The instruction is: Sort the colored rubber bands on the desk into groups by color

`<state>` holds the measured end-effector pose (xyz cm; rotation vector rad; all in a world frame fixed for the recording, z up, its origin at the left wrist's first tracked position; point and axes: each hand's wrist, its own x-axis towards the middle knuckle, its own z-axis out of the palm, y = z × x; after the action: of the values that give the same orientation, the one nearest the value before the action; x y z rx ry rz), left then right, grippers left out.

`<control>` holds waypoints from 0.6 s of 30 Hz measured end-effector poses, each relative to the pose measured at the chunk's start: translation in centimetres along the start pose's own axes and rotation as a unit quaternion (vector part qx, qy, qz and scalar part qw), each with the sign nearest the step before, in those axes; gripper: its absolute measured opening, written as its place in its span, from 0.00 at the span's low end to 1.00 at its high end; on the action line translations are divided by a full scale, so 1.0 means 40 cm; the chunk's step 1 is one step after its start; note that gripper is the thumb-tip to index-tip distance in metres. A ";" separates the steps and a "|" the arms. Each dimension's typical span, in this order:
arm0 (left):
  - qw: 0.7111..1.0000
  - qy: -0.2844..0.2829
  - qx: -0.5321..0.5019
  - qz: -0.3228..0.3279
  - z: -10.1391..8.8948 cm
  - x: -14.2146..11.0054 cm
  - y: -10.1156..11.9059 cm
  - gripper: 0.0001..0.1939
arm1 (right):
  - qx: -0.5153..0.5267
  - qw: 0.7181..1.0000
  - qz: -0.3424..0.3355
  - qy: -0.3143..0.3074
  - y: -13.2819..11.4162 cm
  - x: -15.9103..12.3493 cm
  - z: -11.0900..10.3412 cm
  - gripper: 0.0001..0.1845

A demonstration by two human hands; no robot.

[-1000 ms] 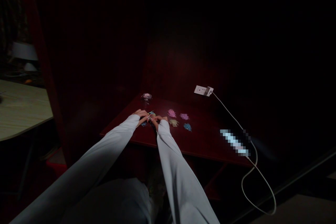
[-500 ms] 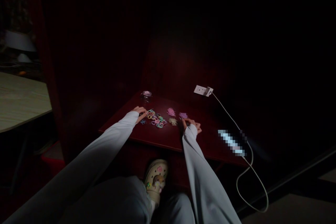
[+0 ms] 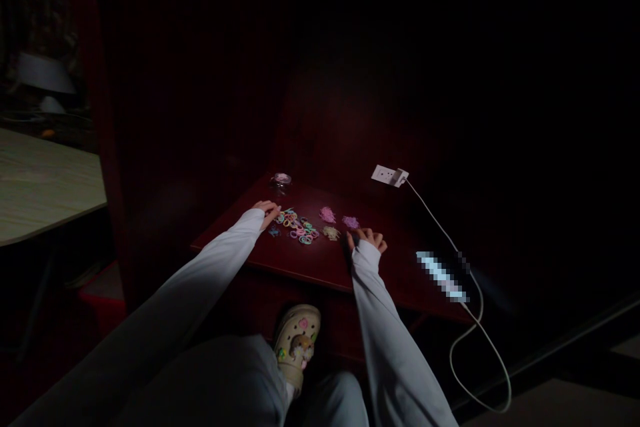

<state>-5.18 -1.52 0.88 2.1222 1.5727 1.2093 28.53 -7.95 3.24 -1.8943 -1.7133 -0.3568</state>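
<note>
My left hand [image 3: 267, 211] rests at the left edge of a loose pile of pastel hair ties [image 3: 303, 231]. Its thumb and fingertips come together there; whatever lies between them is too small to see. Just below it is a little dark blue heap [image 3: 275, 231]. My right hand [image 3: 369, 239] is over the tabletop with its thumb apart from bent fingers, and nothing shows in it. Close by lie heaps of small bands: purple [image 3: 351, 221] just beyond its fingers, cream [image 3: 331, 233] to its left, and pink [image 3: 327, 215] farther back.
A clear jar [image 3: 281, 181] with pink on top stands at the dark red table's [image 3: 295, 267] back left corner. On the right lies a blurred-out, lit device [image 3: 443, 277] with a white cable [image 3: 434, 215] running to a wall socket [image 3: 386, 175]. A pale table [image 3: 45, 180] is at far left.
My right hand has drawn back slightly from the purple heap, its thumb and fingers spreading. The left hand stays by the hair ties. The whole view has shifted a little.
</note>
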 end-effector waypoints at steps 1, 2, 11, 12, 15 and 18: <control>1.000 0.010 0.001 -0.006 0.002 0.001 -0.001 0.17 | 0.004 0.999 -0.043 -0.013 -0.028 -0.008 0.004 0.16; 1.000 0.018 0.001 -0.008 0.005 0.001 -0.002 0.18 | 0.012 0.996 -0.081 -0.027 -0.062 -0.017 0.009 0.16; 0.999 0.036 -0.006 -0.005 0.014 0.002 -0.014 0.21 | 0.043 0.979 -0.180 -0.082 -0.398 -0.091 0.098 0.27; 0.999 0.034 -0.008 -0.005 0.013 0.003 -0.015 0.21 | 0.036 0.980 -0.180 -0.075 -0.411 -0.093 0.108 0.30; 0.999 0.029 -0.012 0.001 0.013 0.006 -0.016 0.21 | 0.024 0.981 -0.188 -0.045 -0.424 -0.090 0.136 0.38; 0.999 0.031 -0.015 -0.004 0.013 0.005 -0.013 0.21 | 0.005 0.978 -0.201 -0.048 -0.421 -0.085 0.155 0.38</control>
<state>-5.14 -1.00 0.30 2.0779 1.5768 1.2992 10.56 -6.74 0.11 -1.5709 -2.1605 -0.4123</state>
